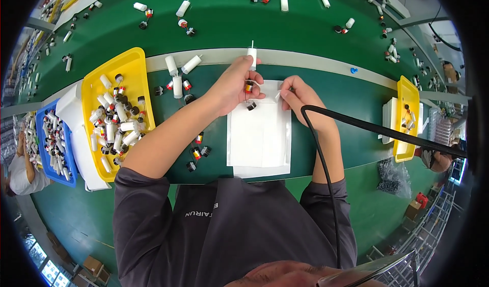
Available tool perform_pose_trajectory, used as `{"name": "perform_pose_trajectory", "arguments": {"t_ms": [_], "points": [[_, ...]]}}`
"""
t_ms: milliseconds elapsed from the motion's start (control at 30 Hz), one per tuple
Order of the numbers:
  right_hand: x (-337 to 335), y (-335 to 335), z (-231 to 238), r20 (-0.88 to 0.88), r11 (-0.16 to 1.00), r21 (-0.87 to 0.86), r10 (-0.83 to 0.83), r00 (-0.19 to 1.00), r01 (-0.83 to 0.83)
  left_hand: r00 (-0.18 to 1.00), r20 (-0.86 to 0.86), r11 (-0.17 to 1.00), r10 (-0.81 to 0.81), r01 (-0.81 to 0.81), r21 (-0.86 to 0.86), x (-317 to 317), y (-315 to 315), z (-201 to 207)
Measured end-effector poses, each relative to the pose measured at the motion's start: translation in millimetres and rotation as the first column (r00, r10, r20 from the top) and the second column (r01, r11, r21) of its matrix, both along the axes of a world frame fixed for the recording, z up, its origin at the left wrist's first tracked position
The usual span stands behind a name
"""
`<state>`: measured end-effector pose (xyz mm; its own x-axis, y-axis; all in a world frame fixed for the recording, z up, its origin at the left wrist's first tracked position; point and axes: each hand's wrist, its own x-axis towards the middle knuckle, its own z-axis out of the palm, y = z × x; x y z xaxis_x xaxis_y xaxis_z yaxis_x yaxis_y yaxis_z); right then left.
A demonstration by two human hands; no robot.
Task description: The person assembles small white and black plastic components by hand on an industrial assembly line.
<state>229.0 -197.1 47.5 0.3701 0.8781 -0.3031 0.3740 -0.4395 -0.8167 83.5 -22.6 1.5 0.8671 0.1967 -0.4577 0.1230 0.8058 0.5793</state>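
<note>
My left hand [242,85] holds up a white cylinder [252,58] with a thin white stem on top. Below it, by the same fingers, hangs a small red and black part [248,87] with a black cap-like piece [251,105] under it. My right hand [300,97] is closed in a pinch on a small white strip [278,96], just to the right of the left hand. Both hands are over the top end of a stack of white sheets [259,139] lying on the green table. Some of the left fingers are hidden behind the held part.
At left, a yellow tray [141,60] and a blue tray [73,177] hold many similar parts. More white cylinders [177,86] stand near my left wrist. A green belt [224,22] carries scattered parts. A black cable [377,129] crosses my right forearm; another yellow tray [401,152] stands right.
</note>
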Motion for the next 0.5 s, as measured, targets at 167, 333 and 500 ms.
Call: {"name": "perform_pose_trajectory", "arguments": {"t_ms": [167,333,500], "points": [[-16,11,10,0.3,0.997,0.026,0.066,0.952,-0.077,1.0,-0.013,1.0,-0.009,0.009,0.028,-2,0,2],[-23,15,3,0.429,0.986,0.089,0.09,0.899,-0.141,0.97,0.078,0.932,-0.232,0.199,0.303,-3,2,1],[-18,15,-6,0.484,0.967,0.166,0.09,0.87,-0.192,0.947,0.036,0.908,-0.32,0.296,0.298,-4,12,6]]}}
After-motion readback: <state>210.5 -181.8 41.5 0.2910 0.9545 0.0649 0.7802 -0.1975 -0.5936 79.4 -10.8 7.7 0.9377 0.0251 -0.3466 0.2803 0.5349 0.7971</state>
